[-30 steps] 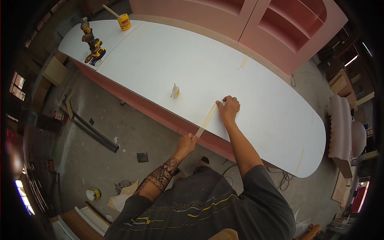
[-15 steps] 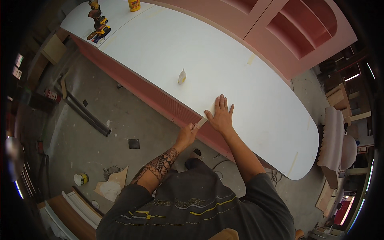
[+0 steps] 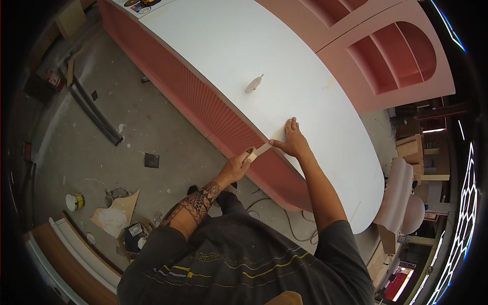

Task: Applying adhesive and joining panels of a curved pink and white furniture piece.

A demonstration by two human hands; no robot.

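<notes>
- Since the frame half a second ago, the tape roll (image 3: 252,157) has been turned so that its hollow core is shown, and the fingers of the right hand (image 3: 296,145), spread then, have been drawn closer together.
- The tape roll is gripped by the closed fingers of the left hand (image 3: 234,169), just outside the near edge of the white tabletop (image 3: 335,152).
- From the roll, the tape strip (image 3: 262,148) is stretched up and rightward, its long axis set across that edge, with the pink ribbed side (image 3: 203,101) seen behind.
- The strip's far part is partly hidden by the right hand, which is laid on the tabletop, thumb held wide at the edge, nearest the crossing.
</notes>
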